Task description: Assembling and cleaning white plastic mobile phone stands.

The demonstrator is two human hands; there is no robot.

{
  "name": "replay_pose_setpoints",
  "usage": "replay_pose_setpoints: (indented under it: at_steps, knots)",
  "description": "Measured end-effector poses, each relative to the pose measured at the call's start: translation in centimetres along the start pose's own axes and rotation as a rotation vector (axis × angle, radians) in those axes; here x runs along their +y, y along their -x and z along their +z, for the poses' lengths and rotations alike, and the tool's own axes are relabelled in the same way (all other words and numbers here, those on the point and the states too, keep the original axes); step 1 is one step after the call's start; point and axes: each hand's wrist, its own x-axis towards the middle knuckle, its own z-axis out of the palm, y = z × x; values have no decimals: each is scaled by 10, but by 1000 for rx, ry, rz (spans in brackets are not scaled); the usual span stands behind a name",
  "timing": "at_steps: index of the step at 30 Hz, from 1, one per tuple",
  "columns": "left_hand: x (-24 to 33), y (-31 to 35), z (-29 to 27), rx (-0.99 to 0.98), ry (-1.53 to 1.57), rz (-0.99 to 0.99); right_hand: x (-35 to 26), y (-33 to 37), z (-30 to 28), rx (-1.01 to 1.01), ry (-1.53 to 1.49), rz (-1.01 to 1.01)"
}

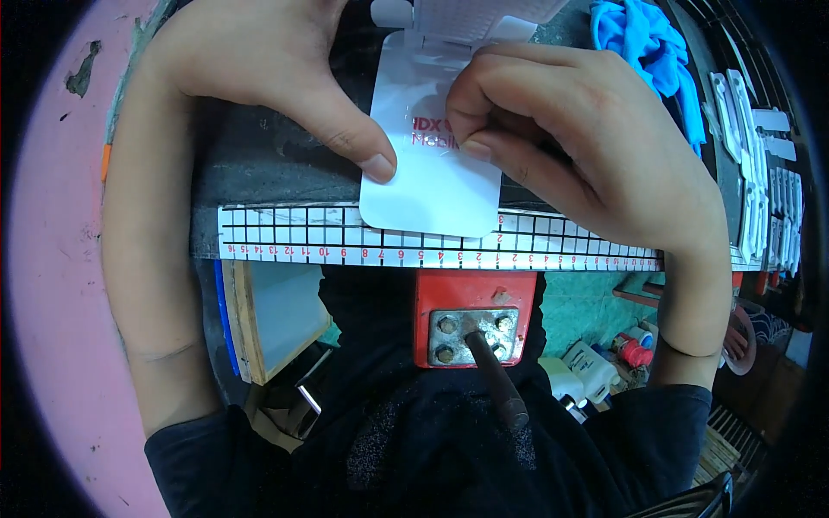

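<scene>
A white plastic panel (436, 198) with rounded corners and red print lies on the dark bench in front of me. A white ribbed piece (484, 17) joins its far end and runs out of view. The thumb of my left hand (259, 56) stretches onto the panel's left edge; its other fingers are cut off by the top of the picture. Over the printed part, my right hand (570, 129) is closed in a pinch, thumb against curled forefinger. What it pinches, if anything, is too small to make out.
A numbered white ruler strip (302, 235) lines the bench's near edge, under the panel's end. A bright blue cloth (643, 43) lies at far right, near stacked white plastic parts (751, 173). Below the edge, a red bracket (427, 302) carries a bolted plate and metal rod (496, 380).
</scene>
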Motion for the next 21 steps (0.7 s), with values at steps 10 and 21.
replay_pose_setpoints:
  at_steps: [10,21]
  knots:
    - [3,1,-1,9,-46,-67,-5,-1,1,60,-40,44]
    - [4,-2,2,13,-31,10,-7,-1,-3,2,-1,52]
